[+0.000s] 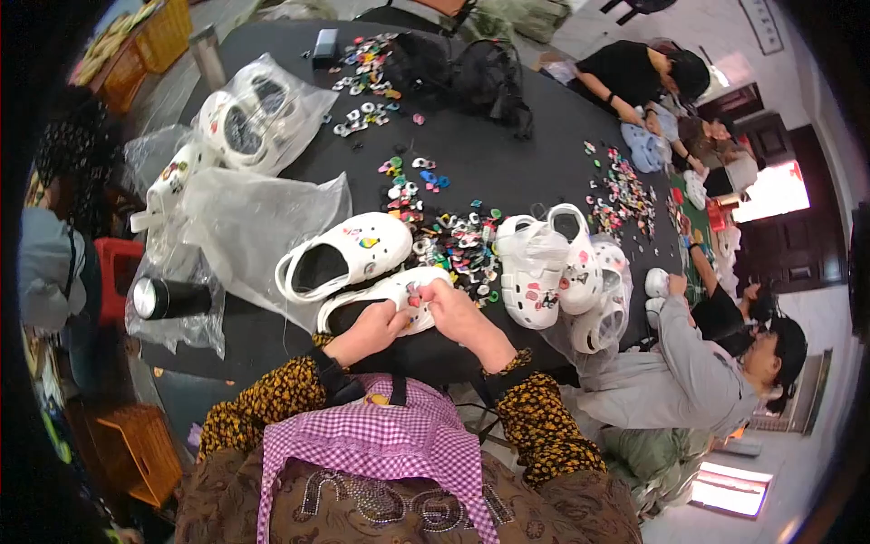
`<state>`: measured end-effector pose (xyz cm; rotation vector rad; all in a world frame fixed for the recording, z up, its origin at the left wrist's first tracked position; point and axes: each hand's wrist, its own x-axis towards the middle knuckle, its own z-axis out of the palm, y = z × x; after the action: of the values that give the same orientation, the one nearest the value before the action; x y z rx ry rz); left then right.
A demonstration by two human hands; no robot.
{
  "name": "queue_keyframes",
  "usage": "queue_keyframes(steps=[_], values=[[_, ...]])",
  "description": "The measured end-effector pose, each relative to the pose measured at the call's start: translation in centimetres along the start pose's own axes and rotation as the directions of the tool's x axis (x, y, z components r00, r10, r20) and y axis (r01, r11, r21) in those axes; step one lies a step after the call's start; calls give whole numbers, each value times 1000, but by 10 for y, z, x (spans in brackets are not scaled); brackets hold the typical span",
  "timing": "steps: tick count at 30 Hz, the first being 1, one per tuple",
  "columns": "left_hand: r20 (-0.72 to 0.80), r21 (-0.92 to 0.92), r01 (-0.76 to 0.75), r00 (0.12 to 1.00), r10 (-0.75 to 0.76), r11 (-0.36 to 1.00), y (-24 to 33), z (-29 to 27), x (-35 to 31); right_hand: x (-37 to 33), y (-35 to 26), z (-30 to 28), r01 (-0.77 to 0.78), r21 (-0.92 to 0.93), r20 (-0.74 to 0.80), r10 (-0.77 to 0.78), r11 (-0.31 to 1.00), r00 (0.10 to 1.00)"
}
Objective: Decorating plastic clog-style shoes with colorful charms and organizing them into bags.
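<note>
A white clog [381,292] dotted with small charms lies right in front of me, toe to the right. Closed on its near side is my left hand [367,332]. My right hand [462,319] grips the toe part, thumb and fingers beside a reddish charm [414,296]. A second white clog [349,257] with a colourful charm lies just beyond, touching or nearly touching the first. Past the toes is a heap of mixed small shoe charms [462,243]. What lies under my fingers is hidden.
Bagged white clogs stand at right [530,276] and far left [240,118]. A clear plastic bag [263,218] and a black bottle [172,298] lie at left. More charms [625,190], a black bag [485,77] and a small box [325,43] are farther off. Co-workers sit along the right.
</note>
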<state>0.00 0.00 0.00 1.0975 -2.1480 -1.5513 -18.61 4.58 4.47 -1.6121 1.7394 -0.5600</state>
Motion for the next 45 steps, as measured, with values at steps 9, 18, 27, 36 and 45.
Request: queue_keyframes(steps=[9,18,27,36,45], values=[[-30,-13,-114,993,113,993,-5,4,2,4,-9,0,-26,-50,28,27,998,999],[24,41,-99,995,98,994,-1,3,2,12,-2,5,32,-54,49,-29,998,998],[-12,5,-117,993,117,993,-6,5,4,8,-11,5,62,-115,68,-54,991,996],[-4,21,-127,992,127,992,-3,4,3,-1,-16,9,105,-130,70,-96,986,993],[1,16,-115,993,115,993,-4,4,6,3,-13,10,87,-181,81,-74,980,994]])
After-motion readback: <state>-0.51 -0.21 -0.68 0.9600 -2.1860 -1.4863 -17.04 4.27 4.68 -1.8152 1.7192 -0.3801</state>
